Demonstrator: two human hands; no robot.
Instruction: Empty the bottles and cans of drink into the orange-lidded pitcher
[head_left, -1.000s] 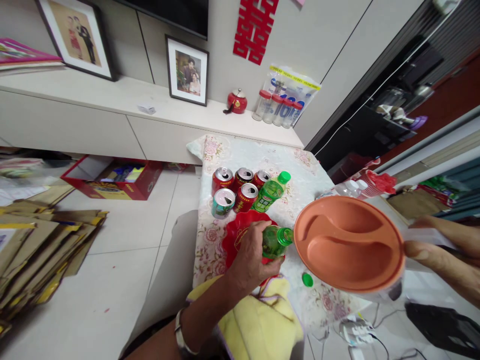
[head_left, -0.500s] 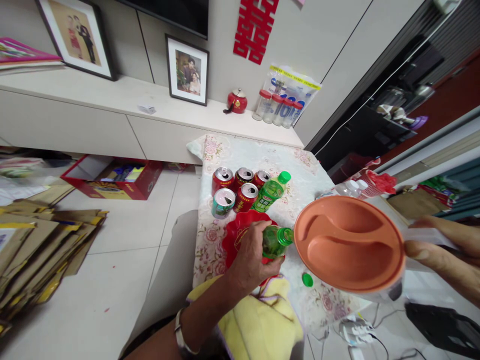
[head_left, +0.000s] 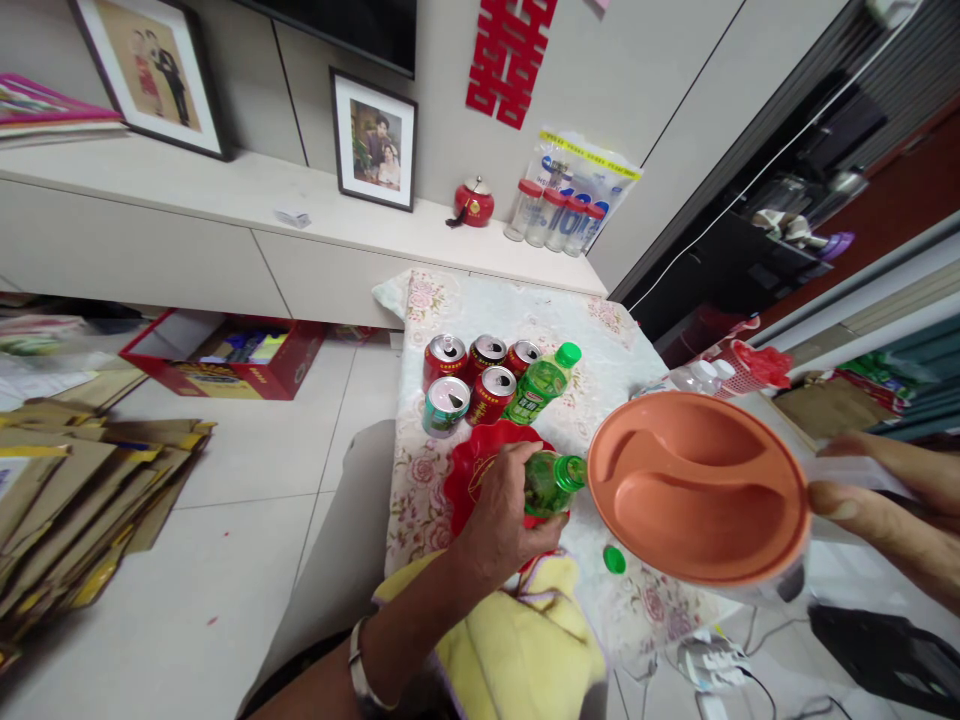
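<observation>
My left hand (head_left: 501,505) is wrapped round an uncapped green plastic bottle (head_left: 546,486) over a red scalloped plate (head_left: 466,480). At the right, my right hand (head_left: 892,510) grips the clear handle of a pitcher with an orange lid (head_left: 697,490). The lid's left edge lies close to the bottle's mouth; whether they touch, I cannot tell. A loose green cap (head_left: 614,559) rests on the tablecloth below the pitcher. Behind the plate stand several red cans (head_left: 493,396), a teal can (head_left: 447,406) and a capped green bottle (head_left: 541,385). A yellow cloth (head_left: 517,640) lies under my left forearm.
The floral tablecloth (head_left: 487,300) covers the table. Beyond it a white cabinet (head_left: 315,240) bears framed photos, a red pot (head_left: 474,203) and red-lidded glass jars (head_left: 553,220). Flattened cardboard (head_left: 97,490) and a red box (head_left: 225,355) occupy the floor at left; a power strip (head_left: 716,662) lies lower right.
</observation>
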